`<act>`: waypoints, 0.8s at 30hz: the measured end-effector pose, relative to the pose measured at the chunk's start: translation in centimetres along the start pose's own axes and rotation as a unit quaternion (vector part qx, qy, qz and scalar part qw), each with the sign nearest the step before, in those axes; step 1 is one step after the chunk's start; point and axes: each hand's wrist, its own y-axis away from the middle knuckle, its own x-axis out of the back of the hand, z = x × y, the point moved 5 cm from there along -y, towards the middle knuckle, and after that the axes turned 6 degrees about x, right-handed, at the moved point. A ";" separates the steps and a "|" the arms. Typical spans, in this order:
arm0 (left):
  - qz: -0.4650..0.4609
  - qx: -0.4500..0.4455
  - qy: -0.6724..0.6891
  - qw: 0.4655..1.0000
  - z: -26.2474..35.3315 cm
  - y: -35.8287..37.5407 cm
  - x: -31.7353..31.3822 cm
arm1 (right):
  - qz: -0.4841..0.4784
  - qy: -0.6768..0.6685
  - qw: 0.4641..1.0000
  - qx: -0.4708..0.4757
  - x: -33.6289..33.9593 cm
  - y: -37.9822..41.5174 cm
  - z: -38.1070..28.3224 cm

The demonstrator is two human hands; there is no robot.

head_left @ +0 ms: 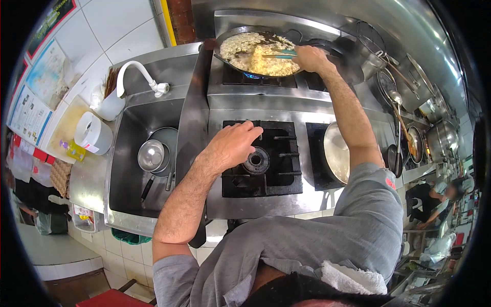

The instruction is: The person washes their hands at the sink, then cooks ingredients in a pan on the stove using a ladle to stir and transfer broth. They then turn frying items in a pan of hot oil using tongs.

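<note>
My right hand [311, 59] is closed on tongs [282, 53] with teal grips, reaching over the back burner. Their tips meet a pale yellow clump of food [261, 60] in a wide black wok [221, 55]. Foamy, bubbling oil [240, 43] surrounds the clump, and a blue flame [251, 76] burns beneath. Over the unlit front burner [257, 160], my left hand [236, 146] hovers by the grate's upper left part, its thumb apart from its bent fingers and nothing seen between them.
Left of the stove is a steel sink [128, 189] holding a small pot [151, 155], under a white faucet [137, 69]. A large round pan [336, 153] sits on the right front burner. Pots and a ladle [395, 97] crowd the right side. Another person [429, 202] is far right.
</note>
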 end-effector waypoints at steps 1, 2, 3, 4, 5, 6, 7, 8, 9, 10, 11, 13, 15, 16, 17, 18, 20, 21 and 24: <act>-0.004 0.002 -0.001 1.000 0.0 0.0 0.0 | -0.007 -0.007 1.000 -0.001 -0.5 -0.1 -0.3; -0.006 0.001 -0.001 1.000 0.0 -0.1 -0.2 | -0.013 -0.013 1.000 -0.001 -1.2 -0.2 -0.5; 0.002 -0.003 0.002 1.000 -0.1 -0.1 -0.2 | -0.013 -0.014 1.000 -0.002 -1.9 -0.5 -0.6; 0.010 -0.008 0.004 1.000 -0.1 -0.1 -0.3 | -0.014 -0.022 1.000 -0.011 -2.6 -0.9 -0.6; 0.008 -0.008 0.003 1.000 -0.1 0.0 -0.3 | -0.015 -0.029 0.999 -0.019 -2.9 -1.1 -0.8; 0.008 -0.006 0.004 1.000 -0.1 -0.1 -0.2 | -0.009 -0.039 0.999 -0.021 -3.1 -1.1 -1.0; 0.007 -0.004 0.006 1.000 -0.1 -0.1 -0.2 | -0.009 -0.040 0.999 -0.022 -3.2 -1.3 -1.2; 0.005 -0.005 0.006 1.000 0.0 -0.1 -0.2 | -0.016 -0.052 0.998 -0.024 -3.8 -1.8 -1.2; 0.002 -0.001 0.002 1.000 0.0 -0.1 -0.2 | -0.022 -0.063 0.997 -0.026 -4.2 -2.2 -1.1; -0.001 0.002 -0.002 1.000 0.0 -0.1 -0.3 | -0.021 -0.064 0.997 -0.026 -4.7 -2.8 -1.0; -0.002 0.002 -0.003 1.000 0.0 -0.1 -0.3 | -0.010 -0.066 0.997 -0.030 -5.0 -3.3 -1.0; 0.004 -0.006 0.001 1.000 -0.1 -0.1 -0.2 | 0.000 -0.068 0.997 -0.035 -5.6 -3.8 -0.4; 0.003 -0.006 0.001 1.000 -0.1 -0.1 -0.2 | 0.015 -0.082 0.994 -0.068 -4.8 -3.6 0.2; 0.004 -0.007 0.001 1.000 -0.1 -0.2 -0.2 | 0.021 -0.085 0.993 -0.083 -4.4 -3.3 0.8; 0.004 -0.007 0.001 1.000 -0.1 -0.2 -0.2 | 0.021 -0.084 0.993 -0.084 -3.9 -2.8 1.2; 0.003 -0.008 0.000 1.000 -0.1 -0.1 -0.2 | 0.034 -0.076 0.994 -0.073 -2.9 -2.2 1.6; 0.003 -0.009 0.000 1.000 0.0 -0.1 -0.1 | 0.053 -0.052 0.996 -0.058 -1.4 -0.8 2.3; 0.003 -0.008 0.001 1.000 0.0 -0.1 -0.1 | 0.054 -0.051 0.996 -0.058 -0.5 0.3 2.3; 0.000 -0.003 0.004 1.000 0.3 0.0 0.2 | 0.077 -0.003 0.997 0.007 0.8 2.7 2.3</act>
